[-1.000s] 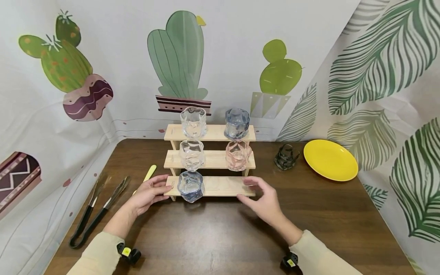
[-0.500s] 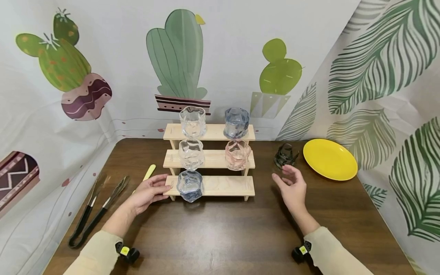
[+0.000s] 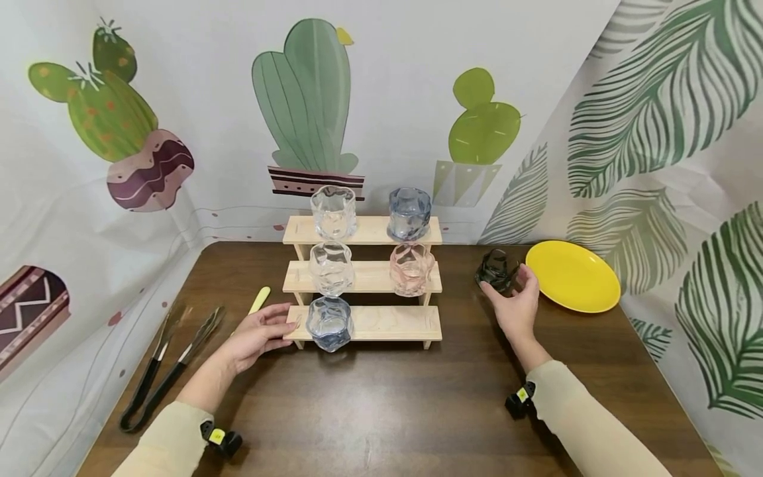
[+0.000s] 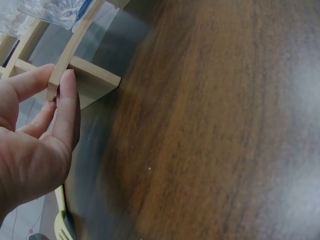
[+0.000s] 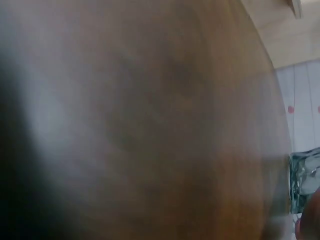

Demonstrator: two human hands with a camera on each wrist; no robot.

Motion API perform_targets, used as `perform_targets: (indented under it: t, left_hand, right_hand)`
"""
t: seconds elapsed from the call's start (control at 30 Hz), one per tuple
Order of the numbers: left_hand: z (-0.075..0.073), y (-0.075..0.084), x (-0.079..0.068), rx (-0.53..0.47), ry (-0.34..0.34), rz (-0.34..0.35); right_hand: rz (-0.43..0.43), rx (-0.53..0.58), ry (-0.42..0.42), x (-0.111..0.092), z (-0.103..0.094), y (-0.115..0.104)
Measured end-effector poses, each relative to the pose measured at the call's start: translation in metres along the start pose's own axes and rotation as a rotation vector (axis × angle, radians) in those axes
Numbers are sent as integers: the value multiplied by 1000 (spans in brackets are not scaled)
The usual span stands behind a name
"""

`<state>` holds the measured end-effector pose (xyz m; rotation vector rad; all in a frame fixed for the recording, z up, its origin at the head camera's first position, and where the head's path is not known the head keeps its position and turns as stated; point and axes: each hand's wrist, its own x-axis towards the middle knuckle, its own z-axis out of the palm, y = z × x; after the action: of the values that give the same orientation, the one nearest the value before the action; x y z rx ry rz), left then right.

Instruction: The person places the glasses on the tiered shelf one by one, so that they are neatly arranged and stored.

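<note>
On a three-tier wooden stand [image 3: 393, 322], clear glasses [image 3: 332, 268] share the shelves with blue glasses [image 3: 410, 213] and a pink glass [image 3: 412, 269]. My left hand [image 3: 260, 336] pinches the left end of the lowest shelf, thumb above and fingers below, as the left wrist view shows. Beside that hand, a blue-tinted glass [image 3: 330, 323] sits on the same shelf. Off to the right, my right hand [image 3: 516, 308] holds a dark grey glass [image 3: 496, 268] on the table, thumb at its left and fingers at its right. The right wrist view catches just a fingertip by this glass [image 5: 306, 180].
A yellow plate [image 3: 573, 276] lies right of the dark glass. Black-handled tongs [image 3: 173, 371] and a pale yellow fork [image 3: 259, 299] lie on the left of the brown table [image 3: 369, 411]. A printed cloth [image 3: 399, 99] hangs behind.
My right hand has left the right end of the lowest shelf and moved right to the dark glass, closing its fingers around it. My left hand stays on the stand.
</note>
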<state>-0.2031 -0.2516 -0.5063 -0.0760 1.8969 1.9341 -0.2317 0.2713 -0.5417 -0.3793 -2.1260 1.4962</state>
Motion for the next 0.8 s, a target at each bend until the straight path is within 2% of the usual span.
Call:
perform_targets:
  t: [0.2,0.37,0.6,0.8]
  left_hand:
    - [0,-2,0,-1,-1,4]
    - [0,-3,1,-1,-2,10]
    - [0,-3,0,1,-1,12]
    - [0,-2,0,1,4,17]
  right_hand:
    - [-12,-32,-73,15,4,5]
    - [4,-50,-71,21,5,3]
    - [81,-58,-76,24,0,-1]
    - [79,-66,-72,28,-3,2]
